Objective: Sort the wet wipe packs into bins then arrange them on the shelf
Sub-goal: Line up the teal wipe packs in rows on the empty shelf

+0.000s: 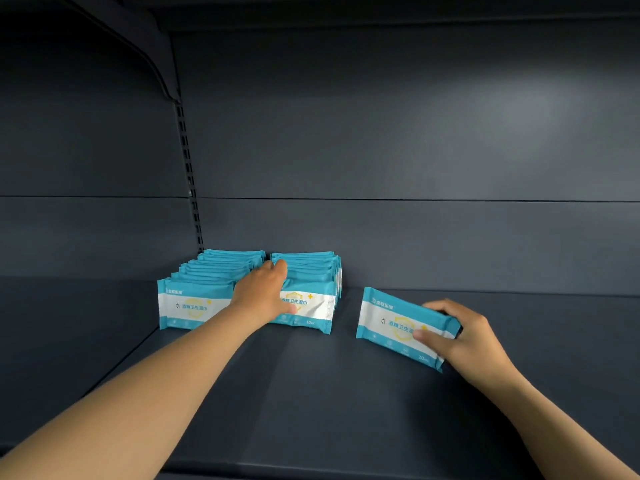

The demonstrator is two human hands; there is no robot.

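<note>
Arranging wet wipe packs on the shelf [346, 393], seen from my head camera. Two rows of packs, the left row [201, 289] and the right row [311, 289], stand upright side by side against the shelf's back wall near its left rear corner, printed faces toward me. My left hand [263, 296] reaches between the two rows and rests against them; its fingers lie partly behind the packs, so I cannot tell whether they grip anything or merely press. My right hand [464, 334] grips a loose pack [398, 323], thumb across its printed front and fingers curled over its top edge; the pack stands tilted on the shelf, well right of the rows, nearer the middle of the surface.

Progress, as a judgement: shelving appears well advanced, with two rows formed and a third seemingly being started by this pack. No bins are in view, so the sorting stage and any remaining packs cannot be assessed.
</note>
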